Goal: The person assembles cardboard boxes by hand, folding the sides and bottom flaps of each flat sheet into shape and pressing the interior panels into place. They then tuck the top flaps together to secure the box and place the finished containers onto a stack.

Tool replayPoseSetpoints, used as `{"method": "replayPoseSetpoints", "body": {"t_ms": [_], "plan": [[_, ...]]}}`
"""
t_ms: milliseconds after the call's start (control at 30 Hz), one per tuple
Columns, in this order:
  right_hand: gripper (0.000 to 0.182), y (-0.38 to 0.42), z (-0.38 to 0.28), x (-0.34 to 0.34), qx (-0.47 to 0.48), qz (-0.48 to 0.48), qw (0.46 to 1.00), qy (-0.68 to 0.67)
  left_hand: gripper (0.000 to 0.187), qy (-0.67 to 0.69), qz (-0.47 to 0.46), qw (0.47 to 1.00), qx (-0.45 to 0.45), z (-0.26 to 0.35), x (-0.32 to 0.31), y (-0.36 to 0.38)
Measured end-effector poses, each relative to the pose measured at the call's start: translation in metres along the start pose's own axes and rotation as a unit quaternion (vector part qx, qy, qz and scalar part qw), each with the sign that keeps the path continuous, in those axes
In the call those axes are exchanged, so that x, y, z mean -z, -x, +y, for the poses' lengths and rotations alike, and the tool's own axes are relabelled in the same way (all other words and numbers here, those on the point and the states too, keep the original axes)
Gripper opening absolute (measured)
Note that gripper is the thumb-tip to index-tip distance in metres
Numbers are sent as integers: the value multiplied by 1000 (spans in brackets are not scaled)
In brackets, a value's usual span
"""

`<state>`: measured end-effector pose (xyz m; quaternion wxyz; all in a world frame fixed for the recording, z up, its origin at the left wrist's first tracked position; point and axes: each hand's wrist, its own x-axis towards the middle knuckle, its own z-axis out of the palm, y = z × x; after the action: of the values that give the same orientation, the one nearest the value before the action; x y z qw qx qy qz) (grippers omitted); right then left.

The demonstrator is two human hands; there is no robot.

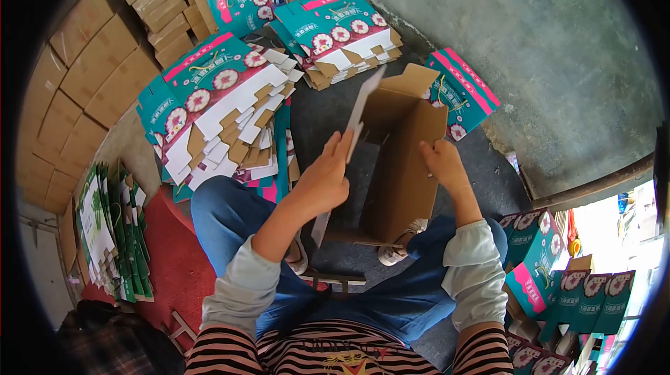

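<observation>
An opened cardboard box point(405, 173) stands between my knees, its brown inside showing and one flap raised at the far end. My left hand point(322, 178) is closed on the box's left panel, whose pale edge is turned toward me. On the right, my right hand point(444, 164) grips the edge of the box's brown right wall, thumb pointing up. Just left of the box lies a fanned pile of flattened teal and white cartons point(227, 106).
Another flat carton stack point(342, 36) lies ahead, and a teal box point(462, 92) stands beyond my right hand. Brown boxes point(98, 71) line the left. Green cartons point(115, 235) lean at lower left; assembled teal boxes point(541, 263) sit at lower right.
</observation>
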<state>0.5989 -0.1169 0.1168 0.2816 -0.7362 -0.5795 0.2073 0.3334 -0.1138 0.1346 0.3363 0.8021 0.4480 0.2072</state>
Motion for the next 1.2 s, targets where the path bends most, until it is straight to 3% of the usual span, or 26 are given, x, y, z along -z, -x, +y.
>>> {"method": "replayPoseSetpoints", "body": {"t_ms": [100,233,300,500,600,633,700,767,833,967,1033,1200], "plan": [[44,-1,-13,8,-53,-57,994,-81,76,-129,-29,990,-44,4,-11,13],[43,-14,11,-18,50,-67,996,19,79,-285,-44,957,-42,-6,-42,-3],[43,-15,16,-24,67,-72,994,39,79,-288,-77,955,2,-5,-46,-13],[40,-17,19,-11,-135,-140,980,-47,79,-213,-122,968,46,9,-54,-17],[34,-2,35,-22,41,80,995,-49,80,-185,-110,976,29,6,-61,-14],[32,11,31,-22,112,148,982,-21,80,-182,-98,978,21,3,-63,-13],[28,61,-46,-5,313,263,909,80,81,-206,-98,973,32,3,-67,-12],[21,106,-71,-4,323,36,935,143,82,-215,-88,972,39,9,-72,-14],[25,132,-68,-3,291,-190,918,191,83,-219,-115,968,34,13,-70,-18],[21,150,-55,4,385,-216,876,194,83,-228,-113,967,34,12,-69,-17],[19,162,-55,12,398,-269,851,212,82,-254,-117,959,35,16,-70,-14],[20,177,-57,12,394,-273,838,259,79,-412,-91,906,20,16,-93,-6]]}}
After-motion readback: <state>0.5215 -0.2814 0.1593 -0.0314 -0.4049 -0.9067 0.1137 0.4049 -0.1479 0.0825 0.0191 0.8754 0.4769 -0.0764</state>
